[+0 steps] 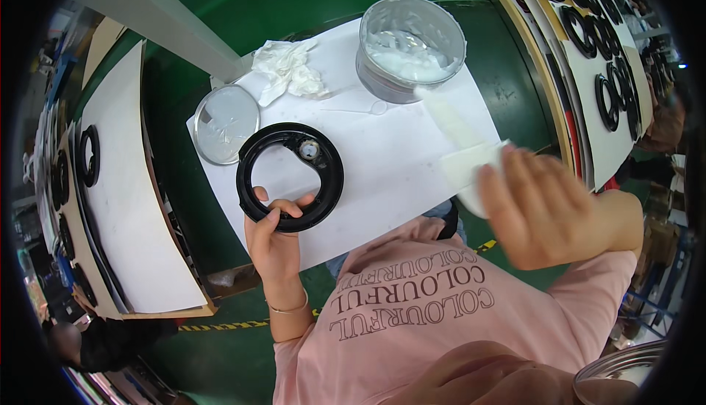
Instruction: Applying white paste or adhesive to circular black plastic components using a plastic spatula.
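My left hand (275,249) grips the lower edge of a black plastic ring (332,178), its fingertips curling through the large opening. A small round pale fitting (309,149) sits in the ring's upper right part. Over at the right, my right hand (548,210) is closed on a flat white tool (465,167), whose pale strip reaches toward a clear round tub (365,80). Motion smears the tool, so its exact kind is unclear. White paste (409,57) lies in the tub and coats its inner wall. Ring and tool are apart.
White paper (390,159) covers the table. On it are a clear round lid (227,124), crumpled white tissue (289,71) and a small clear stick with a loop (376,108). A grey post (165,23) stands behind. Boards with black rings flank me left (90,155) and right (606,101).
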Tool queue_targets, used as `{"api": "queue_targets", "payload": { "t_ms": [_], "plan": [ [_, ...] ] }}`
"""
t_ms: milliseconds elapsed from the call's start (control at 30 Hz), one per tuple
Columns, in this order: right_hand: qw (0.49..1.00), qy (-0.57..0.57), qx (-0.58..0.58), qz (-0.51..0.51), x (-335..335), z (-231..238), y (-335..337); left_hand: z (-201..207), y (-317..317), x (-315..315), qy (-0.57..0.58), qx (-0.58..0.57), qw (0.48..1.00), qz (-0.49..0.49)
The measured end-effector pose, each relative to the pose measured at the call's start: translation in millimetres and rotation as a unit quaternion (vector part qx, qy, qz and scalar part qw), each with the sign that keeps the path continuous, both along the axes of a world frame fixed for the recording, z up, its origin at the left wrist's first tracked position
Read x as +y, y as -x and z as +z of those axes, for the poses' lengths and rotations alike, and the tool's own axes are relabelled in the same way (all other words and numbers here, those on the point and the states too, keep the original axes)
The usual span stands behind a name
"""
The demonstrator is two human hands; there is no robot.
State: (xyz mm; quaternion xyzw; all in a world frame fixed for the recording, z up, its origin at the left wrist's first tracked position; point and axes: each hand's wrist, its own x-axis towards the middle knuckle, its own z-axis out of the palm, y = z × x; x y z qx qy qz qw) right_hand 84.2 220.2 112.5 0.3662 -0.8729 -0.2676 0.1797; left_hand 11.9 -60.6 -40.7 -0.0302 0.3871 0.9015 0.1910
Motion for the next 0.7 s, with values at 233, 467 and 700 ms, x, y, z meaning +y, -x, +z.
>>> {"api": "queue_targets", "payload": {
  "t_ms": [233,467,700],
  "plan": [
    [0.982,0.079,-0.039,-0.165,47.1,10.6,84.0,0.3,0.3,1.7,-0.001,-0.008,1.000,0.002],
    [0.997,0.035,-0.067,-0.022,43.3,-2.3,161.0,-0.1,-0.4,-0.2,-0.001,-0.015,1.000,0.012],
    [0.941,-0.020,-0.251,-0.224,17.8,29.8,138.8,-1.0,-0.4,-3.7,0.000,-0.016,1.000,0.019]
  ]
}}
